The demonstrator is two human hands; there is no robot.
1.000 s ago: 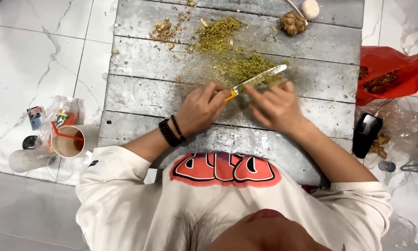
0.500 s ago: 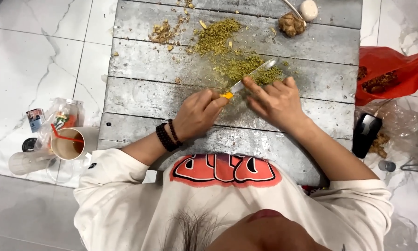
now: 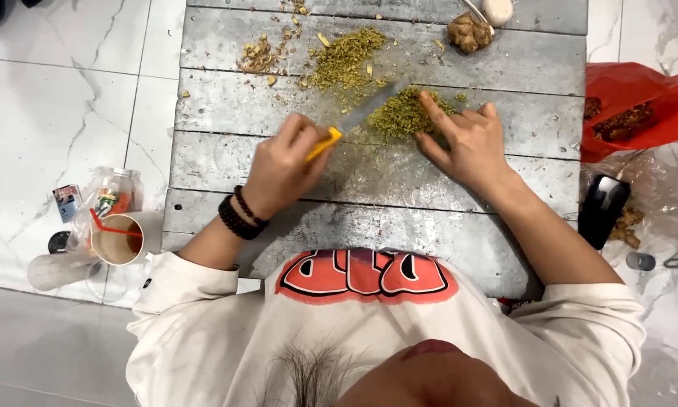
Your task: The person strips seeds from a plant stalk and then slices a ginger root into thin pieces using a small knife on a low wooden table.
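Gripping knife point(image 3: 354, 120) in left hand point(image 3: 282, 162), right hand point(image 3: 467, 143) touching chopped pile point(image 3: 403, 114)

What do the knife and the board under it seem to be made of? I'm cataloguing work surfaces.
Knife: the blade looks like bare metal, grey with a dull sheen; the handle is yellow and smooth, probably plastic. Board: planks, likely wood, weathered grey, with seams running across and a scuffed, patchy surface.
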